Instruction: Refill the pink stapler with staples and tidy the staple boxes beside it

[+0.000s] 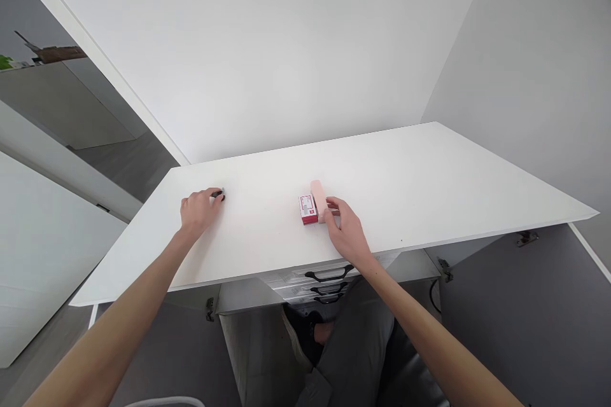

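Observation:
My left hand [198, 211] rests on the white desk [429, 178] at the left, its fingers curled round a small dark object [218, 194] that I cannot name. My right hand [346, 226] lies near the desk's middle, fingers touching a pale pink oblong object [319, 199]. A small red and white box [308, 209] sits right beside the pink object, on its left.
A drawer unit [324, 280] with black handles stands under the desk's front edge. My legs and a dark shoe [303, 337] show below. White walls rise behind and to the right. A grey floor opens at the left.

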A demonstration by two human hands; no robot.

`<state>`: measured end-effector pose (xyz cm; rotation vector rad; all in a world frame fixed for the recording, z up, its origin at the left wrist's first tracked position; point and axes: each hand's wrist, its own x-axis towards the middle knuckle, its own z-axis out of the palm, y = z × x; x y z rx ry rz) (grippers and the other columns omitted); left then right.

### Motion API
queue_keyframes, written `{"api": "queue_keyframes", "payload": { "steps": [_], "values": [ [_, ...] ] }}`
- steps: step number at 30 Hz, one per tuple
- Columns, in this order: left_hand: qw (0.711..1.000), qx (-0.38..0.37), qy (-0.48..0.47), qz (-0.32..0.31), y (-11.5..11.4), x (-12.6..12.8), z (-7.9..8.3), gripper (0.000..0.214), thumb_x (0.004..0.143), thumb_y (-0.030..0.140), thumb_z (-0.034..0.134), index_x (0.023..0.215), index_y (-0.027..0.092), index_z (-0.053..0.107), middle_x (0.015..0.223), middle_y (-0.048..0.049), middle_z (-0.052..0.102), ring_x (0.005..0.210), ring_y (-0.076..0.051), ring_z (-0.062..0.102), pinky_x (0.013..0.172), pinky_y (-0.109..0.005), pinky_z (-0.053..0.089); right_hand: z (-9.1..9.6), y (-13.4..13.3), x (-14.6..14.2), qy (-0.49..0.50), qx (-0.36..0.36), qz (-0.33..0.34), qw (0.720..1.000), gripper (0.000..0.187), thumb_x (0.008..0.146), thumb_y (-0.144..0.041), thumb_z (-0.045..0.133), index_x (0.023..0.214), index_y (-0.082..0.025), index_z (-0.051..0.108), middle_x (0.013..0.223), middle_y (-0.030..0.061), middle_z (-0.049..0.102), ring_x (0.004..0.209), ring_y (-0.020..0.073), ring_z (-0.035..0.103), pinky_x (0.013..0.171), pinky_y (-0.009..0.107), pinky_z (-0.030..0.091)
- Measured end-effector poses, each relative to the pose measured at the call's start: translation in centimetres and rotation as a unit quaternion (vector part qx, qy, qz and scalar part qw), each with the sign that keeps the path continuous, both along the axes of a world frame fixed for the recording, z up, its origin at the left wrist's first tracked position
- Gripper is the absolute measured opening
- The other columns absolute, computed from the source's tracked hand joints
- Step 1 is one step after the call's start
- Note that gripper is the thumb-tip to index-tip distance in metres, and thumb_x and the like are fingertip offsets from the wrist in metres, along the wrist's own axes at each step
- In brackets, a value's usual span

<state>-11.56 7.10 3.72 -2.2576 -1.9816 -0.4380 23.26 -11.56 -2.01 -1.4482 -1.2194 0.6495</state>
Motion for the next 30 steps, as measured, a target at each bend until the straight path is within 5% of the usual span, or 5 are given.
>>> {"api": "queue_keyframes", "payload": {
  "steps": [5,12,18,26,30],
  "values": [
    [0.996,0.029,-0.075,-0.026,-1.2,2.3,-0.3,0.037,0.095,0.045,0.052,0.115,0.026,0.076,0.116,-0.008,0.079,0.102,-0.031,0.071,0.093,-0.044,0.051,-0.1,0.0,0.0,0.002,0.007,0.004,1.0,0.043,0.104,-0.044,0.047,0.139,-0.021,0.057,0.14,0.0154,0.066,0.125,0.0318,0.064,0.1,0.05,0.053],
    [0.96,0.016,-0.221,-0.171,-3.6,10.4,-0.8,0.037,0.099,0.048,0.055,0.111,0.024,0.079,0.119,-0.0063,0.08,0.099,-0.027,0.074,0.095,-0.041,0.055,-0.1,0.1,0.0,-0.005,0.012,0.003,1.0,0.043,0.104,-0.043,0.046,0.138,-0.02,0.057,0.139,0.0155,0.067,0.125,0.031,0.065,0.102,0.05,0.053],
    [0.937,-0.027,-0.273,-0.217,-4.6,15.7,-1.7,0.031,0.098,0.045,0.06,0.11,0.026,0.081,0.12,-0.0044,0.08,0.107,-0.027,0.073,0.1,-0.043,0.055,0.1,0.2,0.0,-0.006,0.016,0.0,1.0,0.043,0.104,-0.042,0.046,0.138,-0.02,0.058,0.139,0.0157,0.067,0.125,0.0304,0.065,0.102,0.049,0.054],
    [0.929,-0.06,-0.245,-0.272,-4.8,16.8,-2.4,0.03,0.099,0.041,0.058,0.117,0.031,0.08,0.124,-0.0018,0.079,0.117,-0.028,0.07,0.104,-0.045,0.053,-0.3,0.5,0.0,-0.011,0.028,-0.004,1.0,0.04,0.105,-0.041,0.045,0.137,-0.021,0.058,0.138,0.0154,0.068,0.124,0.0293,0.066,0.104,0.048,0.053],
    [0.922,-0.082,-0.202,-0.319,-5.0,16.2,-2.3,0.04,0.101,0.036,0.051,0.136,0.029,0.069,0.125,-0.004,0.078,0.123,-0.028,0.068,0.109,-0.048,0.05,-0.2,0.5,0.0,-0.013,0.03,-0.007,0.999,0.041,0.105,-0.042,0.045,0.137,-0.02,0.058,0.138,0.0161,0.068,0.123,0.0291,0.066,0.104,0.048,0.053]
  ]
}}
